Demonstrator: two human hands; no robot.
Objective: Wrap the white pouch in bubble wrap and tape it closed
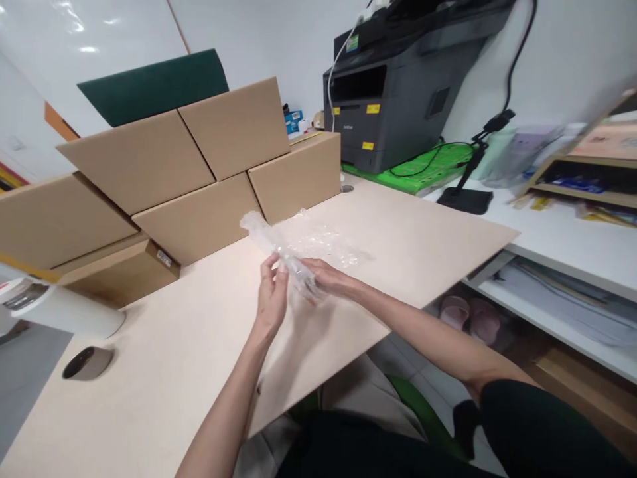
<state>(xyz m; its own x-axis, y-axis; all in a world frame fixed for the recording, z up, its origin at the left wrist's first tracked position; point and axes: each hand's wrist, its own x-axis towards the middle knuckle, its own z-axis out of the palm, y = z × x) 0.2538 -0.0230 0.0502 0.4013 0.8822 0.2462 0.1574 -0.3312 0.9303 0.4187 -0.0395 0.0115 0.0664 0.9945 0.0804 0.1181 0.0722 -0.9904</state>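
A crumpled clear plastic bag (259, 229) is between my two hands, above the light wooden table. My left hand (271, 295) pinches its middle with thumb and fingers. On the bag's far right side is my right hand (326, 273), its fingers closed on the plastic and partly hidden behind it. Something darker shows faintly through the lower end of the bag, too blurred to name. Just beyond my hands, another thin sheet of clear plastic (331, 242) lies flat on the table.
Cardboard boxes (199, 219) are stacked along the back left, a dark green item (159, 83) on top. At left lie a roll of white material (84, 312) and a brown cup-like ring (88, 363). A printer (383, 99) and a black stand (465, 199) are at the right.
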